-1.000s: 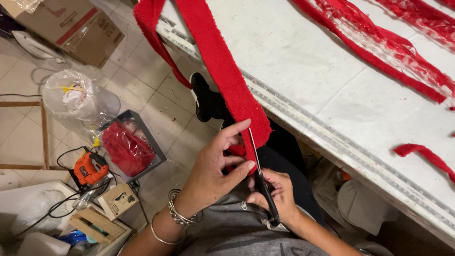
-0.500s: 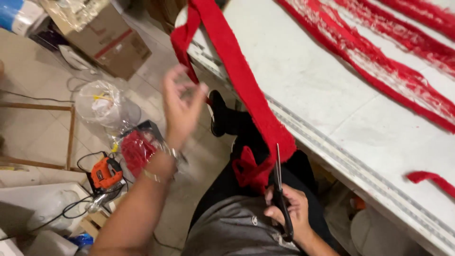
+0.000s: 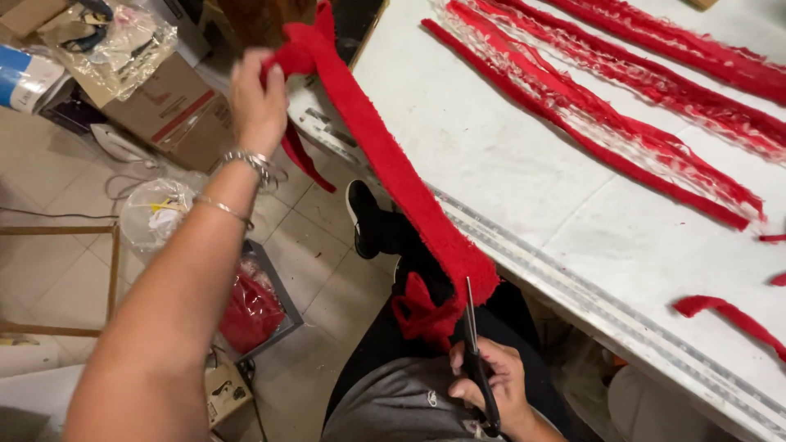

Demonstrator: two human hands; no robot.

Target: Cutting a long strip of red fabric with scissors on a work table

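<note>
left hand has swung up and out from the blades, now fisted on the far end of the red fabric strip, pulling it taut; right hand grips scissors at the strip's near end, over the lap.

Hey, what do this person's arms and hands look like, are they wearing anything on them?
Both arms are bare, with no sleeves and no gloves showing. The left hand has silver jewellery at the wrist: a chunky chain-style bracelet and, a little further up the forearm, a thin plain bangle. The right hand shows no bracelet or watch; rings cannot be made out on either hand.
</note>
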